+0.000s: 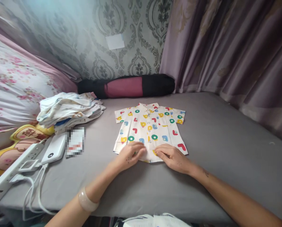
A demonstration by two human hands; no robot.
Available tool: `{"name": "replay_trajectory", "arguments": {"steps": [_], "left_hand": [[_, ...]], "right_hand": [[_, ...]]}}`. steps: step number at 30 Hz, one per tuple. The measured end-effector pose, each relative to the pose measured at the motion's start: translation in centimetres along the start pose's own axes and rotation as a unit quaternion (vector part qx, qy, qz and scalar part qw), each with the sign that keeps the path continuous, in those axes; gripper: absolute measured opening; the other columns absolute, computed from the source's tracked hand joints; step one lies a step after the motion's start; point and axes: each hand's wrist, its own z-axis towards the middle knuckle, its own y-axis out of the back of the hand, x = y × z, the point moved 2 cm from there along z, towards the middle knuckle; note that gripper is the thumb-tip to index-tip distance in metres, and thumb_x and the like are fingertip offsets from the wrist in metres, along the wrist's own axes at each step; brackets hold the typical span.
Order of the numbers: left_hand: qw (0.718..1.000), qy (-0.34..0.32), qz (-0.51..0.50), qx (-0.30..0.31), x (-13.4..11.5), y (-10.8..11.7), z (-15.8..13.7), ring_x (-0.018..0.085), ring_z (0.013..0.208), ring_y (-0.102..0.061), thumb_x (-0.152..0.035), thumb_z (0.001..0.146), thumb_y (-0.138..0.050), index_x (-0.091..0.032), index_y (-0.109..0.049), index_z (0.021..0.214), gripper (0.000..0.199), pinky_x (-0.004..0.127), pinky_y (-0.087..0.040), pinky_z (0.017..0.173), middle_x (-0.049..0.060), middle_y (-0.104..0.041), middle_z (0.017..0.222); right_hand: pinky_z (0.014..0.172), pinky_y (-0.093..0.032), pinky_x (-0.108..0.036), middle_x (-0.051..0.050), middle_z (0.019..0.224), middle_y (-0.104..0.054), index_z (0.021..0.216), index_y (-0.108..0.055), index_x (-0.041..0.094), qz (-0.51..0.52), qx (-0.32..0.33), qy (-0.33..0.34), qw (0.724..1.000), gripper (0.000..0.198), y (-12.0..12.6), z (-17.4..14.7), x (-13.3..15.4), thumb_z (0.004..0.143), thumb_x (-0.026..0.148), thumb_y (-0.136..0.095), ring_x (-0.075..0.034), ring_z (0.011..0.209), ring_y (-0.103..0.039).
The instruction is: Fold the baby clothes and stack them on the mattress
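A small white short-sleeved button shirt with colourful letter-like prints lies front up, spread out, its collar pointing away from me. My left hand rests on the lower left of its front, fingers stretched toward the button line and thumb apart from them. On the lower right, my right hand touches the cloth, its fingers extended inward and thumb alongside. A strip of hem shows between the two hands. Parts of the lower shirt are hidden under them.
A heap of light clothes is at the left. Nearer are a white power bank, cables, a power strip and a yellow cushion. A black and maroon roll lies along the wall; curtains hang right.
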Motion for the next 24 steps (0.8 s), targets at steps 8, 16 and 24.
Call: {"name": "replay_trajectory", "arguments": {"steps": [8, 16, 24], "left_hand": [[0.926, 0.269, 0.251, -0.089, 8.2, 1.8, -0.1, 0.030, 0.104, -0.057, -0.036, 0.089, -0.044, -0.009, -0.051, 0.118, 0.040, 0.043, -0.044, 0.092, 0.020, -0.057, 0.114], [0.918, 0.337, 0.187, -0.096, 9.6, 1.9, -1.2, 0.023, 0.085, -0.059, -0.041, 0.089, -0.039, -0.016, -0.047, 0.119, 0.040, 0.033, -0.046, 0.075, 0.009, -0.060, 0.091], [0.923, 0.370, 0.093, -0.045, 11.9, 4.4, -1.7, 0.020, 0.072, -0.060, -0.049, 0.079, -0.046, -0.021, -0.056, 0.104, 0.038, 0.027, -0.044, 0.065, 0.002, -0.063, 0.074]], "right_hand": [[0.109, -0.033, -0.043, -0.012, 0.142, -0.044, 0.131, -0.053, 0.016, -0.211, -0.009, -0.113, 0.971, 0.041, 0.4, -1.5, -3.5, 0.094, 0.027, -0.037, -0.024, 0.133, -0.037], [0.105, -0.034, -0.039, -0.011, 0.141, -0.046, 0.128, -0.054, 0.019, -0.257, -0.026, -0.175, 0.950, 0.039, 2.5, -1.9, -4.8, 0.093, 0.025, -0.037, -0.023, 0.130, -0.040], [0.095, -0.036, -0.040, -0.012, 0.122, -0.059, 0.113, -0.061, 0.017, -0.321, -0.100, -0.297, 0.894, 0.030, 4.4, -3.1, -7.1, 0.090, 0.029, -0.045, -0.026, 0.107, -0.053]]}}
